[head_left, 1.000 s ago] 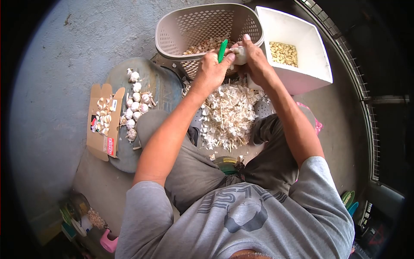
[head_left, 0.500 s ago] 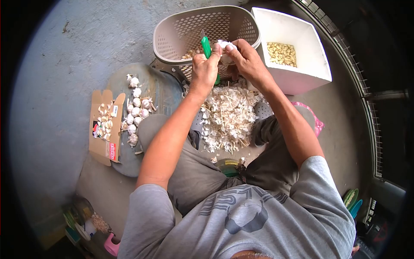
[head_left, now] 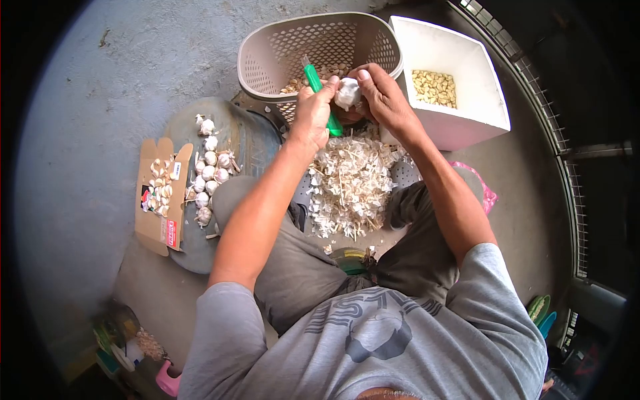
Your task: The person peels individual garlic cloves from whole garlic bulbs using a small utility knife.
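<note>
My left hand [head_left: 312, 115] is closed round a green utility knife [head_left: 312, 78], its blade pointing up and away from me. The thumb of that hand also touches a white garlic bulb [head_left: 347, 95]. From the other side, my right hand [head_left: 388, 100] grips the bulb with its thumb on top; the fingers beneath are partly hidden. Both hands are over the near rim of a perforated grey-beige basket [head_left: 252, 77], which has garlic cloves [head_left: 335, 70] at its bottom. Below them, a heap of papery garlic skins [head_left: 350, 190] lies on the floor between my feet.
To the left, several whole garlic bulbs [head_left: 210, 172] lie on a round grey surface [head_left: 250, 137], beside a cardboard box piece [head_left: 151, 230] bearing loose cloves. A white foam box [head_left: 467, 60] with peeled cloves [head_left: 435, 88] stands right of the basket. Pink plastic [head_left: 490, 197] lies near my right knee.
The garlic bulb has turned and come lower, showing more of its white side. The knife has tilted further left, and its lower handle now shows below my left hand.
</note>
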`<state>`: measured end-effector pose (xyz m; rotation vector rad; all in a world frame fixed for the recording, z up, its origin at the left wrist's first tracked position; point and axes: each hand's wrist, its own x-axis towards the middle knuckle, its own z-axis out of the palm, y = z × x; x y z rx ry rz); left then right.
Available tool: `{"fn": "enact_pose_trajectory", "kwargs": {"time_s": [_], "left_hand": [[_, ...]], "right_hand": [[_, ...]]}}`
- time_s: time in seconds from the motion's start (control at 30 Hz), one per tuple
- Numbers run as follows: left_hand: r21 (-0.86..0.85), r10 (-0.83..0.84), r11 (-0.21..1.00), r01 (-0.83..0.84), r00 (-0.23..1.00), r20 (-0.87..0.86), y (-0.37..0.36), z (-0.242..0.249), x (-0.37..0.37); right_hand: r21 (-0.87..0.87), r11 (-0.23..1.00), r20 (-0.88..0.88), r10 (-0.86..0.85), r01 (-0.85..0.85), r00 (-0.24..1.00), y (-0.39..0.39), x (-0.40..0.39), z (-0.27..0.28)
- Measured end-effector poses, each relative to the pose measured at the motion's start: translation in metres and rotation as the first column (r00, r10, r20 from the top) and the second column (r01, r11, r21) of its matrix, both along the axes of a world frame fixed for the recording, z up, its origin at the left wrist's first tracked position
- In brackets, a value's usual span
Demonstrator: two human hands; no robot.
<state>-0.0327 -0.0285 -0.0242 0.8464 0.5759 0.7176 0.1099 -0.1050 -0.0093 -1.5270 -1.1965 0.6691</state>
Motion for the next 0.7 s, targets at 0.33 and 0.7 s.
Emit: {"fn": "enact_pose_trajectory", "kwargs": {"time_s": [0.33,0.7], "left_hand": [[0.117,0.041,0.992,-0.035,0.998,-0.053,-0.002,-0.012,0.009],[0.412,0.246,0.892,-0.188,0.965,-0.091,0.004,-0.013,0.01]], "right_hand": [[0.074,0.997,0.135,-0.01,0.0,0.991,-0.004,-0.013,0.006],[0.042,0.999,0.044,-0.023,0.021,0.999,0.005,-0.005,0.002]]}}
